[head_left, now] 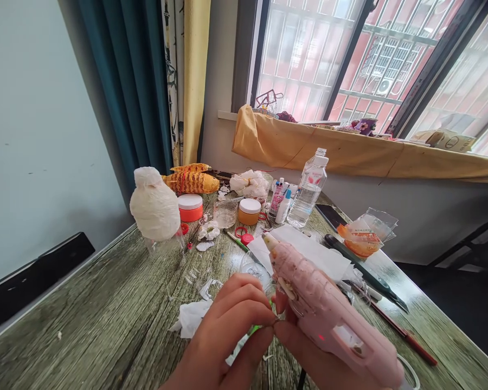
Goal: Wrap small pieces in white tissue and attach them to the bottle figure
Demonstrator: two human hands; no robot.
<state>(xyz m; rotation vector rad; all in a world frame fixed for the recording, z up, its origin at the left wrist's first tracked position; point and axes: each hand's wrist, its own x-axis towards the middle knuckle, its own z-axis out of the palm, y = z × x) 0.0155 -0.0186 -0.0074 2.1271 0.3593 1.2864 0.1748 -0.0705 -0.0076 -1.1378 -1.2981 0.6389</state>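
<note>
My left hand (pixel 228 330) is low in the middle, fingers curled and pinched on a small thin green piece (pixel 254 328). My right hand (pixel 309 352) meets it fingertip to fingertip and holds a pink hot glue gun (pixel 325 306), its nozzle pointing up and away to the left. Just behind the fingers sits a clear plastic cup-like piece (pixel 254 268). White tissue (pixel 191 317) lies left of my left hand.
On the wooden table (pixel 106 314): a white wrapped figure on a clear stand (pixel 154 211), orange jars (pixel 190 207), a water bottle (pixel 309 189), an orange fish toy (pixel 191 181), scissors (pixel 366 271), a phone (pixel 331 216), a plastic bag (pixel 364 233). Window ledge with yellow cloth (pixel 350 151) behind.
</note>
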